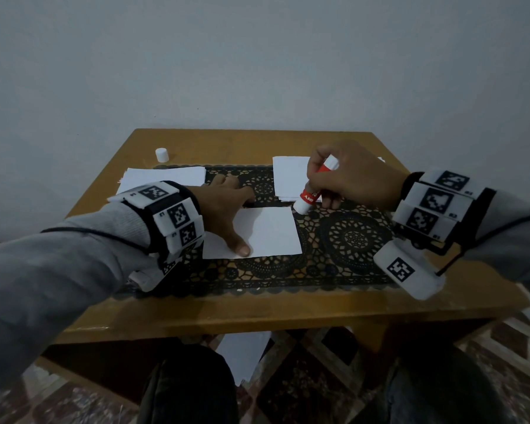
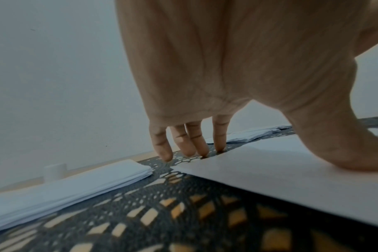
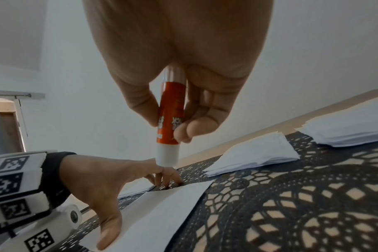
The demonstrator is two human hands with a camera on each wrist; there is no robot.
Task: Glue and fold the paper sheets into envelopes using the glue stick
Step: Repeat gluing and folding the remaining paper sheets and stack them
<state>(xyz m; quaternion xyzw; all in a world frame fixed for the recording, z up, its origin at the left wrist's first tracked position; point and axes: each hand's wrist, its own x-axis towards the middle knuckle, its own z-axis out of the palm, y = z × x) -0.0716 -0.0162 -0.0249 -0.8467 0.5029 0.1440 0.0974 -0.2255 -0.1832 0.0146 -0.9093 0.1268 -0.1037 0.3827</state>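
One glue stick [image 1: 312, 191], three paper stacks [image 1: 166, 178]

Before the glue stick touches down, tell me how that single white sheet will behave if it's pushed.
The sheet looks thin and flat, so probably floppy and light. Likely to slide on the lace mat, which may be why the left hand presses it. The glue stick, gripped by the right hand, could drag it.

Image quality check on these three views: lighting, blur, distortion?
Head view: dim, bluish, wide-angle bend at the table edges, sleeves stretched. Left wrist view: left hand looms huge and soft; mat foreground blurred. Right wrist view: brighter, glue stick label fairly sharp, horizon tilted, right hand soft.
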